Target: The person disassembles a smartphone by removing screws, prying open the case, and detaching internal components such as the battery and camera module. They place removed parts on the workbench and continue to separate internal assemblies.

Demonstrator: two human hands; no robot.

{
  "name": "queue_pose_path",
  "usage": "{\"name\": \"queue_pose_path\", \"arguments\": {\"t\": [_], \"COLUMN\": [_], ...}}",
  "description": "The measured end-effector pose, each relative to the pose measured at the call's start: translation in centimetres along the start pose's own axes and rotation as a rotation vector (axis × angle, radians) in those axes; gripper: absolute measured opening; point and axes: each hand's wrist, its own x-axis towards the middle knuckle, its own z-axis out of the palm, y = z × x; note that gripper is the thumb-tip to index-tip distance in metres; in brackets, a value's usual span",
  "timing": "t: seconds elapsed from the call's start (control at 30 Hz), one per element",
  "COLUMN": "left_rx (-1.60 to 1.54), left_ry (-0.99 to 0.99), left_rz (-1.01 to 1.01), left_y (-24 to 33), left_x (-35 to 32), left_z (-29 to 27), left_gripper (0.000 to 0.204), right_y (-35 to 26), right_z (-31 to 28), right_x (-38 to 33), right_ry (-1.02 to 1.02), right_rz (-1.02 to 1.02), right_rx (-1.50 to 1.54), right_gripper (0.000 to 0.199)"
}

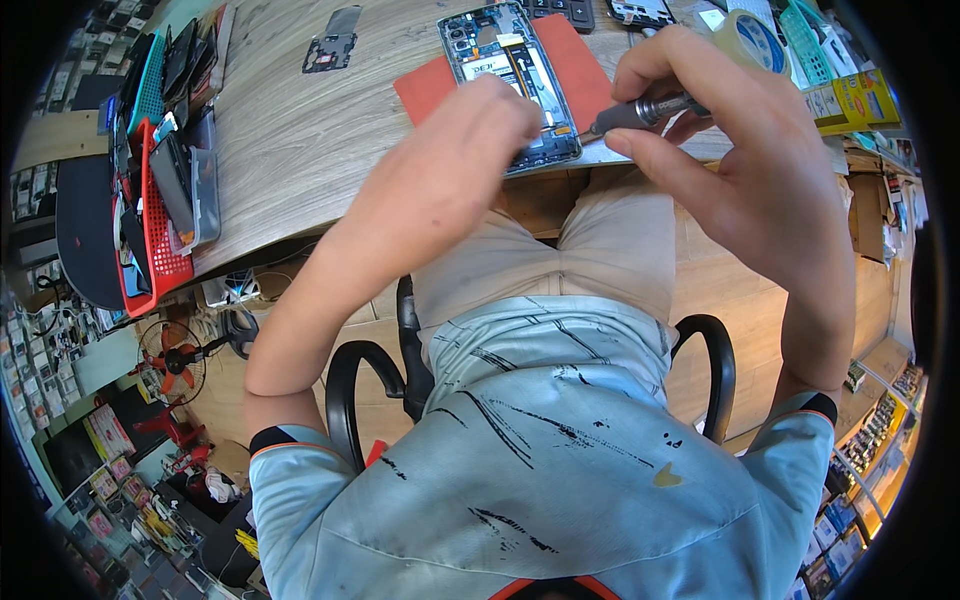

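Right hand (735, 145) is gripping a grey-handled tool (637, 114) between thumb and fingers, the tip pointing at the lower right corner of an opened phone (518, 60). That phone is lying at the top centre of the frame, showing its insides, on a red mat (425, 88) covering part of the wooden counter (275, 135). Left hand (455, 150) is hovering or resting over the phone's lower part, fingers curling down; their tips are hiding from me, so I can't tell whether they're pinching anything. Left of the mat, a loose phone part (330, 52) is lying flat. Along the top edge a calculator (562, 11) is peeking in, and at the upper right a tape roll (755, 42) is sitting near a yellow box (852, 103). Over at the upper left, a red basket (170, 265) is holding dark, flat items.
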Motion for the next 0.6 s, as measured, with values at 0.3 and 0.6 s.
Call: {"name": "queue_pose_path", "arguments": {"t": [0.3,0.6], "left_rx": [0.096,0.174], "left_ry": [0.156,0.092], "left_rz": [-0.249,-0.309], "left_y": [-6.7,-9.3], "left_x": [-1.7,-0.6], "left_z": [-2.2,-1.3], "left_gripper": [0.012,0.012], "right_y": [-0.6,-0.8], "right_z": [2.6,3.0], "right_x": [1.2,1.7], "right_ry": [-0.06,-0.077], "right_rz": [0.037,0.004], "right_rx": [0.104,0.073], "right_gripper": [0.023,0.022]}}
